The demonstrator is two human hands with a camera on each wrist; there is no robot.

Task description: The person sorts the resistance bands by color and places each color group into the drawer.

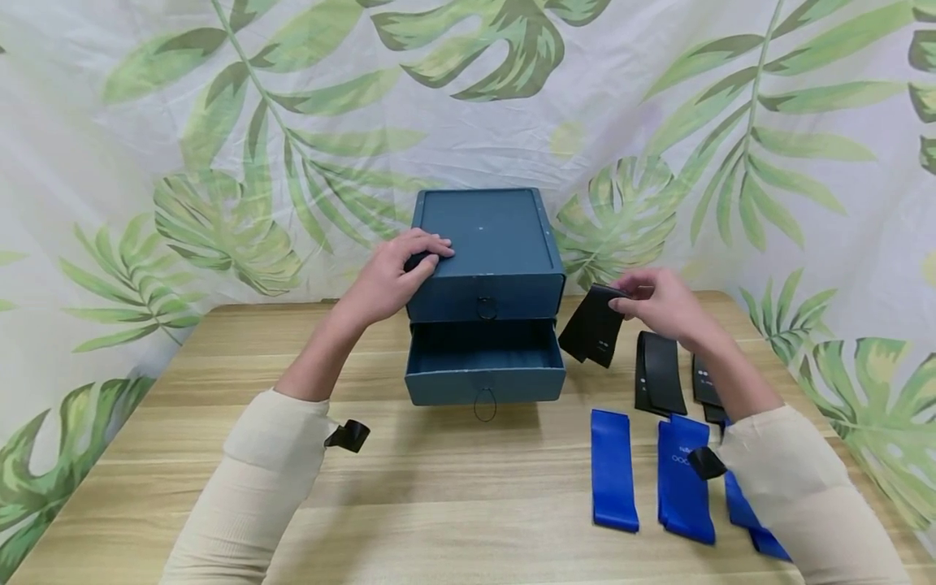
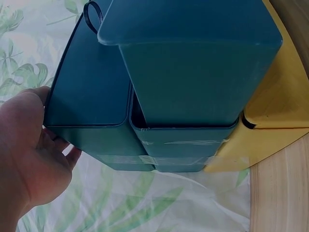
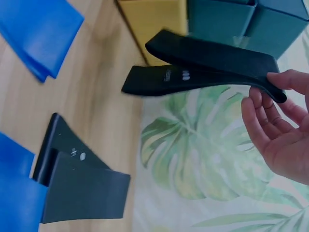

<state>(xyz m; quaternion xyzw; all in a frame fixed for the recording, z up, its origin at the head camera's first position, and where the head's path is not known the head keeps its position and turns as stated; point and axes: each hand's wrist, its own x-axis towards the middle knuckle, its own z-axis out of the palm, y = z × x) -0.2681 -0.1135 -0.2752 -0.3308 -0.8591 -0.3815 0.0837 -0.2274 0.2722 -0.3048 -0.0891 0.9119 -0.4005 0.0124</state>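
Observation:
A blue-teal drawer box [image 1: 478, 231] stands at the back of the table, its upper drawer closed and its lower drawer [image 1: 485, 387] pulled out. My left hand [image 1: 391, 272] rests on the box's left top edge, fingers lying on the top. In the left wrist view that hand [image 2: 38, 150] touches the box's end. Beside the box on the right, my right hand [image 1: 661, 305] pinches a folded black resistance band [image 1: 595, 325] by its top end, so it hangs above the table. The right wrist view shows thumb and fingers gripping the band's [image 3: 217, 63] folded end.
More black bands [image 1: 660, 374] lie on the table at the right. Several blue bands [image 1: 614, 471] lie in front of them, partly hidden by my right arm. Under the blue-teal drawers sits a yellow section [image 2: 280, 96]. A leaf-patterned cloth [image 1: 292, 162] hangs behind the table.

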